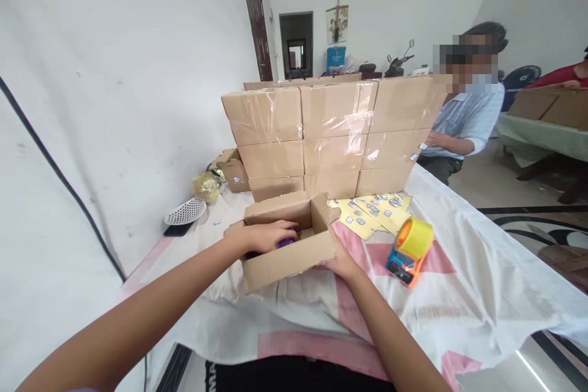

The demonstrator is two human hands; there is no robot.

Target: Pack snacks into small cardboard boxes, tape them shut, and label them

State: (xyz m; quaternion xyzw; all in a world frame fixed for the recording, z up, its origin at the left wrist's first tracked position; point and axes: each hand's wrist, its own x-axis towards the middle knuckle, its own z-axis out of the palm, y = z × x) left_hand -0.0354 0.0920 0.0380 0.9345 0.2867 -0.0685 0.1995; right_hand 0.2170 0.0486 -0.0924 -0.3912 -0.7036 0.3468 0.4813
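An open cardboard box [289,260] sits on the cloth-covered table in front of me, with its flaps up. My left hand [271,236] reaches over the box's left side, fingers curled over a shiny purple item [286,242] inside. Most of that item is hidden by the hand and the front wall, so its kind does not show. At the right end of the box, my right hand [340,257] grips the side wall from outside, its fingertips partly hidden under the box.
Taped cardboard boxes [337,113] stand stacked behind. A tape dispenser [410,251] and yellow sticker sheets [379,213] lie to the right. On the left are a white perforated object [185,212] and a yellow wrapped bundle [206,187]. A person [468,104] is beyond the stack.
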